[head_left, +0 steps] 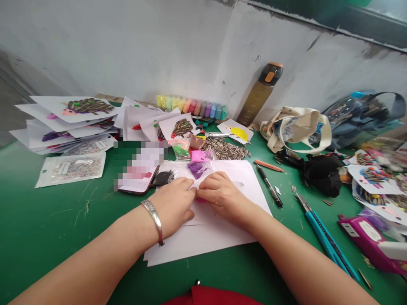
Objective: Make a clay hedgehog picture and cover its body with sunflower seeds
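Observation:
White paper sheets [219, 233] lie in a stack on the green table. Over their middle, my left hand [174, 204] rests with bent fingers, a silver bangle on its wrist; whatever its fingertips touch is hidden. My right hand [224, 197] meets it from the other side, fingers closed together over a small pink piece [201, 200] that shows just beneath them. Just beyond my hands are a bag of purple clay [198, 168] and a bag of black clay [163, 178]. A phone [138, 173] lies left of these.
Sunflower seeds [222, 149] are heaped behind the paper. Pictures on paper [85, 106] are stacked at the left. A bottle [260, 93] leans on the wall. At the right are a pen [269, 185], a blue cutter [327, 237], a purple tool [370, 241] and a cloth bag [297, 127].

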{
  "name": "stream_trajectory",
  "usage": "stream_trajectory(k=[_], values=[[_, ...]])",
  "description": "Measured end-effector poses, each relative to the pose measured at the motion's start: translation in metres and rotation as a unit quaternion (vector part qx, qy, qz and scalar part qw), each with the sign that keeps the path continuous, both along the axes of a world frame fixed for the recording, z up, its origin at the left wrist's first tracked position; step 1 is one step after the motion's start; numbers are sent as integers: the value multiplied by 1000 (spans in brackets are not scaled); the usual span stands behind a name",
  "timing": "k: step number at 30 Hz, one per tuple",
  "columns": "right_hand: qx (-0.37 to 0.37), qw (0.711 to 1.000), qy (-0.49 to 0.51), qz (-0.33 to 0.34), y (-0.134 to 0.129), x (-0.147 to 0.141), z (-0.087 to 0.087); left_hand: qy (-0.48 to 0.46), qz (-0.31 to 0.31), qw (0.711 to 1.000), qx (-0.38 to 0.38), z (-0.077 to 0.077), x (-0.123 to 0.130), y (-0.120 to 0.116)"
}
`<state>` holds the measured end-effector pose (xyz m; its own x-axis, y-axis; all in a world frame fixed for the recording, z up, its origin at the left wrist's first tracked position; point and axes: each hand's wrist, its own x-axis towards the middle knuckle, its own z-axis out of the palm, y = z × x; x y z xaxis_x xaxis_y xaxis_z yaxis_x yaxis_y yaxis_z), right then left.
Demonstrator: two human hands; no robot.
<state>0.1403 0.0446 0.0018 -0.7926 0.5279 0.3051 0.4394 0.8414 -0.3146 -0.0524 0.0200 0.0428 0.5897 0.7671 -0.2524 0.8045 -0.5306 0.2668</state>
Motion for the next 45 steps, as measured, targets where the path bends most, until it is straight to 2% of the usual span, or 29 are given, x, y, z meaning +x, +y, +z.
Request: stream_trajectory(k=[8, 12, 26, 31, 35, 38, 45], values=[[8, 999, -6, 31, 0, 1, -1, -1, 1, 1000, 6, -2, 0, 1], [18, 1000, 4, 18, 0, 1, -1, 9, 1, 1000, 5, -1, -1, 0], [34, 999, -14, 40, -3, 1, 1, 2, 1, 1000, 7, -2, 0, 0], [30, 998, 54, -15, 0, 1, -1, 12, -2, 1000, 8, -1, -1, 0], [-31, 987, 122, -99, 6, 6, -2, -2, -9, 1000, 8, -4, -6, 0], [-63, 979, 127, -147, 8, 13, -2, -10, -8, 1000, 7, -7, -11, -3], [-60, 989, 69, -117, 6, 19, -10, -15, -25, 999, 23, 2, -10, -9]])
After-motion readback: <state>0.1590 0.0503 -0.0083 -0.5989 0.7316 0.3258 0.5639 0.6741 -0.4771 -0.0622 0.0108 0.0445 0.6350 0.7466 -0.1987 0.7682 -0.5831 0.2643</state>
